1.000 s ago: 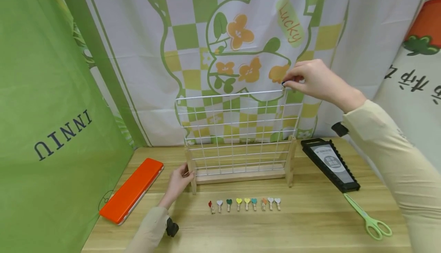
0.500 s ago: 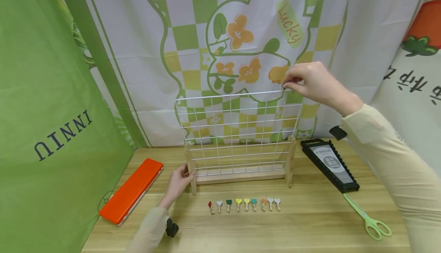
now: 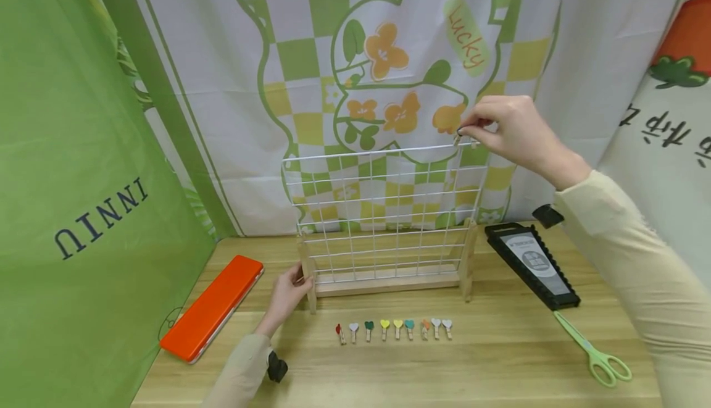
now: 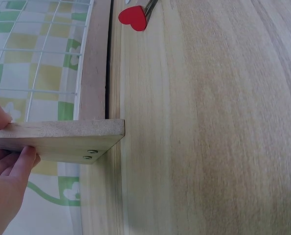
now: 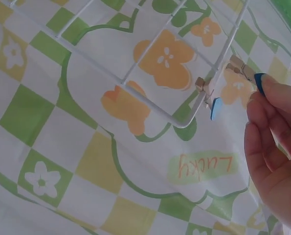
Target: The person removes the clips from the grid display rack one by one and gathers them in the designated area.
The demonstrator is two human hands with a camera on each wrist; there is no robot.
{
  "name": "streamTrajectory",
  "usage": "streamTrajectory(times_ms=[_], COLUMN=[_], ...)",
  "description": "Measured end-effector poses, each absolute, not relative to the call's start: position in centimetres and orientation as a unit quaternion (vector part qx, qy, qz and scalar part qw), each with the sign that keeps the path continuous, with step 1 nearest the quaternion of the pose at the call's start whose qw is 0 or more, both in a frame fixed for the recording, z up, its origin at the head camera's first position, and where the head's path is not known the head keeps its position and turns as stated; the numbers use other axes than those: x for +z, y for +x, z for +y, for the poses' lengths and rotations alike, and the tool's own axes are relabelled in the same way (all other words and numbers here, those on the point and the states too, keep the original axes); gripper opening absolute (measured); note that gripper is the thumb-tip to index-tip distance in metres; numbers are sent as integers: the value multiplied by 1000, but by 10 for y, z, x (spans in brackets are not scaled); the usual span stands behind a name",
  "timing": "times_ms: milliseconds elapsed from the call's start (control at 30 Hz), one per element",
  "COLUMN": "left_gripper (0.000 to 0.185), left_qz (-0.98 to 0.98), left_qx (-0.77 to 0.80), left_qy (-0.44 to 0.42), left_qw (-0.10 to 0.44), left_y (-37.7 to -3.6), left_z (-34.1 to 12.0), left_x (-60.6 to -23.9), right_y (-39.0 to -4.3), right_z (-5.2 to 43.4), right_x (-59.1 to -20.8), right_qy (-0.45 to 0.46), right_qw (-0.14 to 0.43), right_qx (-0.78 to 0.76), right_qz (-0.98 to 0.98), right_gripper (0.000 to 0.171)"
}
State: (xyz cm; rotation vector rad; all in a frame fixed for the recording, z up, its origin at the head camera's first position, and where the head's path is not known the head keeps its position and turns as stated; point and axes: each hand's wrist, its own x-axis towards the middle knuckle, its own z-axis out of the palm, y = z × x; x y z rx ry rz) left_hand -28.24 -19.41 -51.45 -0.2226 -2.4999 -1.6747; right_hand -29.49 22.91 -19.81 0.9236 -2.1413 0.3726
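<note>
My right hand point(image 3: 513, 130) pinches a small wooden clothespin with a dark blue heart point(image 5: 243, 71) above the right end of a white wire grid's top wire point(image 3: 383, 154). In the right wrist view its nose is beside a wire, and I cannot tell whether they touch. A similar clothespin with a lighter blue heart point(image 5: 207, 98) sits on the wire near the corner. Down at the left, my left hand point(image 3: 290, 294) grips the left upright point(image 4: 72, 134) of the wooden stand, thumb and fingers on opposite faces. Several heart clothespins point(image 3: 398, 329) lie in a row before the stand.
An orange-red case point(image 3: 213, 309) lies on the wooden table point(image 3: 500, 365) to the left. On the right are a notched black plastic holder point(image 3: 533, 266) and green scissors point(image 3: 597, 355) at its lower end. A patterned curtain point(image 3: 311, 74) hangs behind.
My right hand has dipped slightly, then risen a little with the clothespin, which now tilts above the top wire. The left hand and the stand have not moved.
</note>
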Motion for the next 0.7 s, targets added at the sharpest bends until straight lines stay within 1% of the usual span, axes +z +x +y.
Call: streamTrajectory(times_ms=[167, 367, 500, 700], left_gripper=[55, 53, 53, 51], left_qz=[-827, -824, -824, -825], left_qx=[-555, -558, -557, -556], left_qy=[-72, -74, -73, -74], left_qw=[63, 66, 69, 71], left_y=[-284, -284, -284, -282], left_z=[-194, -194, -194, -193], left_x=[-514, -515, -515, -513], right_y=[-288, -277, -271, -265], right_z=[233, 235, 237, 236], right_x=[-202, -225, -253, -310], right_qy=[371, 387, 391, 389], right_qw=[368, 345, 301, 210], right_qx=[151, 152, 162, 175], right_qz=[-839, -841, -855, -880], right_gripper=[10, 12, 14, 11])
